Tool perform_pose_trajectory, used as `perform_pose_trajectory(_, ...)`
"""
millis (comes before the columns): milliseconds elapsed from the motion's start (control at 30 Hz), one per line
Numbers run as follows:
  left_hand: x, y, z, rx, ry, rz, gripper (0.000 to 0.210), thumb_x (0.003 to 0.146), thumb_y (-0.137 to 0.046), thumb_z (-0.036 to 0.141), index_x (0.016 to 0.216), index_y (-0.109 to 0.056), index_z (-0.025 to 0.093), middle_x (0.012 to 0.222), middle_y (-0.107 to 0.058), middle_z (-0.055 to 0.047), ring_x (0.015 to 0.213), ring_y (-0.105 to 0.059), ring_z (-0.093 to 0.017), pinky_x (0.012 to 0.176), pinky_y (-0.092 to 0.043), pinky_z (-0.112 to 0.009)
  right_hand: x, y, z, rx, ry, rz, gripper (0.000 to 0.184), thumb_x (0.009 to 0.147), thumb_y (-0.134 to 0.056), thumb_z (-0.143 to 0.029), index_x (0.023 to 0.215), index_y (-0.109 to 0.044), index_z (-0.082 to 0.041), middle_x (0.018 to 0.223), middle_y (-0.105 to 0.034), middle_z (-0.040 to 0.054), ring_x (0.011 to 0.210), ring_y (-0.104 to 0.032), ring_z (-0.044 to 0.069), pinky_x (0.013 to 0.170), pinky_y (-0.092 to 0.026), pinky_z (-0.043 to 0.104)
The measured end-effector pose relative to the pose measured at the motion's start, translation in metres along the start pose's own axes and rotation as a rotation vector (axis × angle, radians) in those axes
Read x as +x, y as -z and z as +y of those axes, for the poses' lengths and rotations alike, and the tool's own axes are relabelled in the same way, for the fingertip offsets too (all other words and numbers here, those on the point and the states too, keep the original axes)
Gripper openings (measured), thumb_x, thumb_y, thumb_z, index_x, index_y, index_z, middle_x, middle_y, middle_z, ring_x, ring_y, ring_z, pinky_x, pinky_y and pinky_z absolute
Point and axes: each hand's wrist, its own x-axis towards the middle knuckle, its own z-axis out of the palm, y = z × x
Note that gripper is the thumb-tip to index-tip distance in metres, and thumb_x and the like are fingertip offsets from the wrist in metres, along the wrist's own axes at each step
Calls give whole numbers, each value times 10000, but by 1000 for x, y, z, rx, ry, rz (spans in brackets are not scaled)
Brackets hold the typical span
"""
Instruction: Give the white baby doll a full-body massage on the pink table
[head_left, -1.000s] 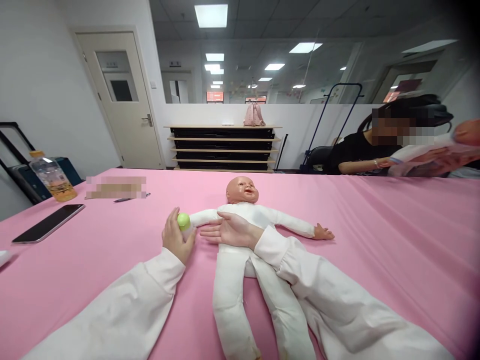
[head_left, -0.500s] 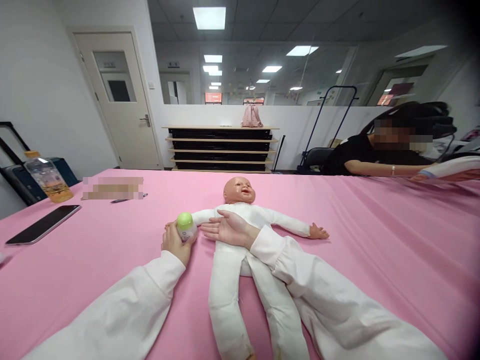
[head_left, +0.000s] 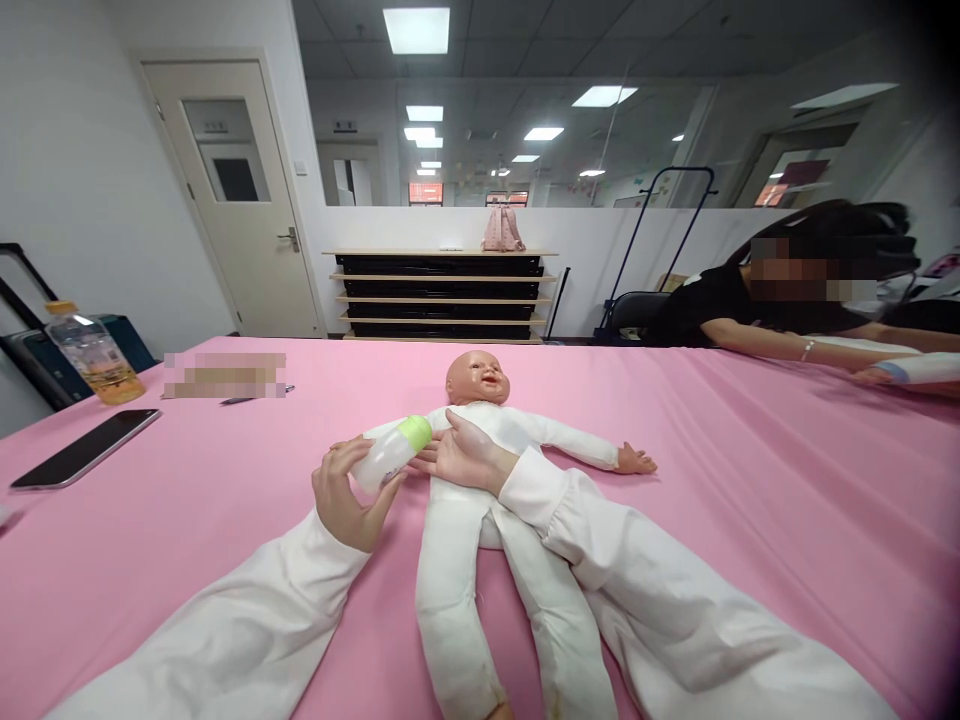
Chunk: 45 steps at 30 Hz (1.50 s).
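Head view of two bare hands and a small bottle above a doll. We see the small bottle (head_left: 384, 462) in the left hand (head_left: 346, 500), just off the near side of the doll's outstretched arm (head_left: 375, 433). The left fingers are clamped around its lower body, thumb below and the others behind. Its long axis is tilted: the base sits low in the left palm, and the green cap (head_left: 416, 433) points up and toward the right hand (head_left: 471, 458).

We note the key relation: the right fingers (head_left: 433, 462) extend leftward beneath and beside the cap, lying together, with the thumb raised apart and the palm bare. The cap end is thus nearer the right hand, the base nearer the left. We cannot tell whether cap and right fingers touch, since the two overlap from here.

The right hand lies over the torso of the doll (head_left: 459, 520), which is face-up on the pink-covered bench (head_left: 750, 480), its head (head_left: 472, 380) away from us.
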Motion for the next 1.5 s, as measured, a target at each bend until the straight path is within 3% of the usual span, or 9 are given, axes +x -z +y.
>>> perform_pose_trajectory(133,5,6,4,-24,-144,19,432,723,-662,223,1100,-455,179,989,-565,-78,954,-571,-221,807,-455,-376,0,-1,-1,32,12,9,657,934,-108,-513,1283,-323,1,1094,-544,197,902,-597,192,757,-488,327)
perform_pose_trajectory(433,9,4,4,-42,-139,112,393,798,-533,181,1182,-449,190,1030,-420,-85,968,-499,-204,786,-478,-359,-2,-3,1,-35,-11,-12,637,938,-89,-496,1274,-312,-3,1029,-555,184,884,-605,204,751,-468,331)
perform_pose_trajectory(600,6,1,5,-57,-206,-143,325,822,-521,200,1139,-447,190,1074,-446,-105,1012,-499,-225,849,-469,-410,1,3,3,-120,-51,-97,667,929,-44,-512,1174,-427,-24,899,-607,161,763,-607,200,731,-451,333)
perform_pose_trajectory(733,6,1,5,-90,-162,3,320,822,-520,215,1118,-399,212,1078,-428,-96,996,-503,-220,811,-480,-417,4,7,3,-104,-62,-165,686,929,-53,-520,1142,-465,-14,857,-612,142,770,-604,187,797,-435,320)
perform_pose_trajectory(900,7,1,7,-131,-191,-125,299,818,-541,210,1081,-399,216,1061,-443,-86,1002,-508,-211,829,-484,-419,5,8,3,-155,-91,-138,637,935,-88,-510,1102,-494,-48,856,-619,137,743,-605,196,755,-445,330)
perform_pose_trajectory(1067,5,0,10,-206,-199,-3,330,792,-587,212,1047,-381,243,1047,-409,-61,972,-508,-199,831,-477,-430,7,8,5,-53,-51,-184,518,949,-196,-431,1029,-547,-58,837,-629,103,758,-607,175,762,-459,282)
perform_pose_trajectory(1200,9,1,18,-50,-265,-210,267,820,-557,198,1056,-432,200,1013,-433,-79,954,-499,-194,825,-467,-374,8,6,4,-41,-66,-72,346,926,-303,-307,959,-560,-77,823,-632,74,722,-608,144,743,-465,252)
perform_pose_trajectory(1367,19,1,16,156,-284,-426,321,858,-464,182,1175,-423,157,1082,-491,-127,980,-502,-235,813,-456,-398,8,5,3,-86,18,-92,239,864,-349,-133,944,-569,-84,705,-621,27,626,-580,116,653,-451,220)
perform_pose_trajectory(1500,22,4,11,264,-137,-806,436,807,-549,210,1224,-430,169,1000,-561,-102,866,-558,-237,680,-487,-356,6,5,3,-111,42,-116,292,887,-324,-169,993,-572,-55,893,-649,88,823,-621,144,838,-444,255)
